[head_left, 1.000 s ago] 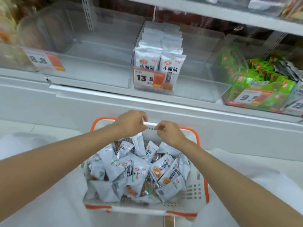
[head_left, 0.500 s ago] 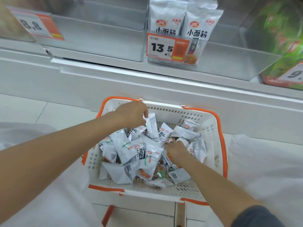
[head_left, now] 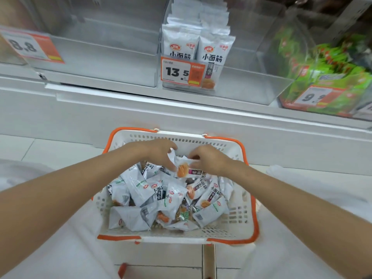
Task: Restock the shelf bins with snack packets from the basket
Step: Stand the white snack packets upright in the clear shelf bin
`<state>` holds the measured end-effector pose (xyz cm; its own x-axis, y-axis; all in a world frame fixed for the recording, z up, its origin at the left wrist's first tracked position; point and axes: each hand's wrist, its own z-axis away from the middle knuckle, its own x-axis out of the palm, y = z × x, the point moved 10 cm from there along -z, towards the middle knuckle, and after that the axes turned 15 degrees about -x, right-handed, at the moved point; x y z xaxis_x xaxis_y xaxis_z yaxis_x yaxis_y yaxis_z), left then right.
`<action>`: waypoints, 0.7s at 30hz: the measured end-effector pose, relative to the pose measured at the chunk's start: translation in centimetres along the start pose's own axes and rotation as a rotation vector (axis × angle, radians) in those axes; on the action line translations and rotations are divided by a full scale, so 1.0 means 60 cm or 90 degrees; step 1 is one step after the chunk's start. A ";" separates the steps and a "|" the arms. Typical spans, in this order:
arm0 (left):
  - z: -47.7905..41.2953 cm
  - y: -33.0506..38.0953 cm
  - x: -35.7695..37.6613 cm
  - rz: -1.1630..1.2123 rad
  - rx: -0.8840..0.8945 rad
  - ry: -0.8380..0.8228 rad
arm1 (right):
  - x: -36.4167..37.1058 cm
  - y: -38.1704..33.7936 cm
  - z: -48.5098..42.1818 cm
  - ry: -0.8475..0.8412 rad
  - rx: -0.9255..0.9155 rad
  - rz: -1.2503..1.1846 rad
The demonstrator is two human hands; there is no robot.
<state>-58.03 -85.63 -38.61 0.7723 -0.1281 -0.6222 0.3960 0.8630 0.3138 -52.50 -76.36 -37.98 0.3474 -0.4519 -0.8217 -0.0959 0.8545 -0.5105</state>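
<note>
I'm watching thru the head cam: both hands are working over the far end of the basket [head_left: 181, 137], white w/ an orange rim, sitting below the shelf front. L hand [head_left: 158, 153] is curling its fingers at the left end of a snack packet [head_left: 188, 171], thumb pressing against it. R hand [head_left: 210, 161] is pinching the same packet's upper edge from the right. So both are grasping it, holding it just above the pile, the side w/ the orange snack pic facing up. A white corner is sticking up by the L fingers; I can't tell if that's part of this packet or a 2nd one.

The rest of the packets [head_left: 161, 200] are lying jumbled in the basket, mostly white, overlapping each other and covering approx the whole bottom.

Up on the shelf, the middle bin [head_left: 251, 83] is holding two rows of matching packs [head_left: 198, 45], standing upright at its left side behind a 13.5 price tag [head_left: 177, 72]. Left of it, a clear bin [head_left: 100, 57] is carrying an 8.8 tag [head_left: 26, 47]. To the right, green packs [head_left: 326, 65] are sitting in another bin w/ a 9.9 tag [head_left: 313, 96], all blurred.
</note>
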 end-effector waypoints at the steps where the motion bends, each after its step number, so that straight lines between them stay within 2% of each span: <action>1: 0.003 0.005 0.005 0.030 0.012 -0.030 | -0.031 -0.019 0.007 0.034 -0.013 -0.034; 5: 0.013 0.014 -0.016 0.208 0.022 -0.050 | -0.107 -0.020 0.030 0.120 0.013 -0.137; 8: 0.024 0.005 -0.041 0.302 0.008 -0.059 | -0.140 0.015 0.037 0.133 0.082 -0.211; 11: 0.026 -0.010 -0.065 0.395 -0.005 -0.066 | -0.137 0.054 0.047 0.125 0.165 -0.364; 14: 0.025 -0.022 -0.074 0.439 -0.016 -0.073 | -0.122 0.057 0.042 0.130 0.157 -0.519; 21: 0.039 -0.020 -0.056 0.576 0.008 -0.153 | -0.163 0.057 0.053 0.180 0.170 -0.621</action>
<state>-59.95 -87.35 -35.20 0.8704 0.4916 0.0270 -0.4023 0.6785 0.6147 -53.29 -68.19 -30.88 -0.0704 -0.9889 -0.1305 0.3287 0.1005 -0.9391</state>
